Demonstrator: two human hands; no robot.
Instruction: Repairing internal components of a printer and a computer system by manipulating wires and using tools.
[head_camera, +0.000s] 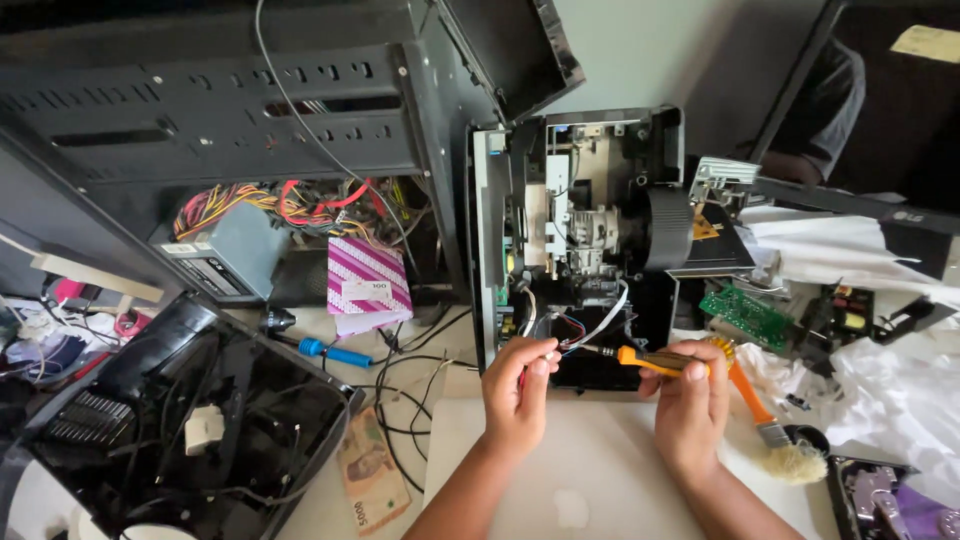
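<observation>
Orange-handled screwdriver gripped in closed right hand; tip best kept square at opened projector front edge while wires stay pinched aside by left hand.

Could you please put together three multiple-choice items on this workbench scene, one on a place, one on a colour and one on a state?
1. Where does the blue-handled screwdriver lie?
A. Inside the opened device
B. On the table to the left of the opened device
C. On the green circuit board

2. What colour is the handle of the screwdriver in the right hand?
A. Orange
B. Green
C. White

3. What state is the black device in front of the hands in?
A. Closed and wrapped
B. Opened, with its inner parts and wires showing
C. Shut, with its cover screwed on

Answers:
1 B: it rests on the table near the pink striped booklet.
2 A: the grip between the fingers is orange with dark stripes.
3 B: the insides are exposed, and the left hand pinches something by its wires.
</observation>
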